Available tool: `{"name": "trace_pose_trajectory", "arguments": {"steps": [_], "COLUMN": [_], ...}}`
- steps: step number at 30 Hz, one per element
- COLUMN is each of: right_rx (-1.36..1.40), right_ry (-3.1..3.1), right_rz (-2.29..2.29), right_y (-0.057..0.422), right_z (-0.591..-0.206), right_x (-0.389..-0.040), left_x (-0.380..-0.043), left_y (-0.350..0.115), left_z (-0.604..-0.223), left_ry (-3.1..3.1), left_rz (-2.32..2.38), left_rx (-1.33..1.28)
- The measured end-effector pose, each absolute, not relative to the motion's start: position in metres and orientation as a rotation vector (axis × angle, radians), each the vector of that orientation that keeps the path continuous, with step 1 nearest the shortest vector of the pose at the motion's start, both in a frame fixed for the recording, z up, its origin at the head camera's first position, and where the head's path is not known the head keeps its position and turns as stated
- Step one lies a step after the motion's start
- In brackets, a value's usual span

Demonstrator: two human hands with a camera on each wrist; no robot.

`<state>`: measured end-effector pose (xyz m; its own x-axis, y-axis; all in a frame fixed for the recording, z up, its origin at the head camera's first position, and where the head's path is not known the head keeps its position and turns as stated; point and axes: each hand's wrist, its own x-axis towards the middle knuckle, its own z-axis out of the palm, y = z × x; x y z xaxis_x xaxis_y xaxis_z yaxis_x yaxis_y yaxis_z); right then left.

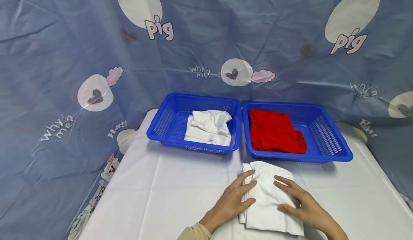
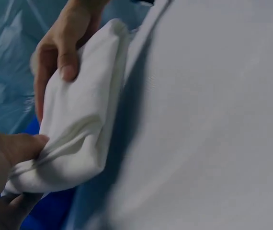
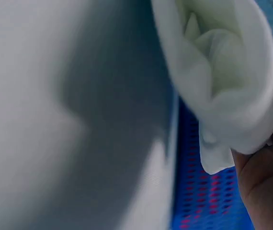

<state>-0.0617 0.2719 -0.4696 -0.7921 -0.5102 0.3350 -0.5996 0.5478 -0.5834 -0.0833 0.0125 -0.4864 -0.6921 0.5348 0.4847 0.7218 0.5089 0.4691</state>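
A folded white cloth (image 1: 266,200) is between both hands near the front of the table, in front of the baskets. My left hand (image 1: 230,200) grips its left side with fingers spread; in the left wrist view the thumb (image 2: 31,143) presses on the near face of the folds. Across from it, my right hand (image 1: 306,207) holds the right side, its thumb on the cloth in the left wrist view. Loose layers of the cloth (image 3: 232,115) gape open beside the right hand in the right wrist view, and a shadow falls on the tabletop.
Behind the cloth stand two blue plastic baskets side by side. White cloths lie in the left basket (image 1: 161,139); a red cloth (image 1: 274,132) lies in the right basket (image 1: 332,157). A white sheet (image 1: 180,193) covers the table, with a printed blue curtain (image 1: 200,46) behind.
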Motion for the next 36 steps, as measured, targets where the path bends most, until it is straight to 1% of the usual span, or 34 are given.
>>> {"name": "trace_pose_trajectory", "arguments": {"steps": [8, 14, 21, 24, 28, 36], "right_rx": [0.972, 0.966, 1.036, 1.077, 1.095, 1.121], "right_ry": [-2.639, -2.669, -2.627, -2.631, -2.659, -2.677], "right_rz": [1.068, 1.027, 1.045, 1.057, 1.049, 1.078], "right_y": [0.25, 0.234, 0.211, 0.201, 0.192, 0.173], "right_z": [-0.433, -0.405, -0.373, -0.365, -0.36, -0.347], "right_x": [-0.068, -0.084, -0.121, -0.143, -0.169, -0.205], "left_x": [-0.097, -0.113, -0.148, -0.164, -0.182, -0.21], "left_y": [-0.019, -0.038, -0.064, -0.075, -0.085, -0.1], "left_z": [-0.446, -0.416, -0.384, -0.374, -0.363, -0.348], "left_ry": [-2.403, -2.382, -2.382, -2.404, -2.424, -2.438], "left_rz": [-1.006, -0.99, -0.973, -0.969, -0.944, -0.862], "left_rx": [-1.15, -1.164, -1.166, -1.173, -1.182, -1.152]}}
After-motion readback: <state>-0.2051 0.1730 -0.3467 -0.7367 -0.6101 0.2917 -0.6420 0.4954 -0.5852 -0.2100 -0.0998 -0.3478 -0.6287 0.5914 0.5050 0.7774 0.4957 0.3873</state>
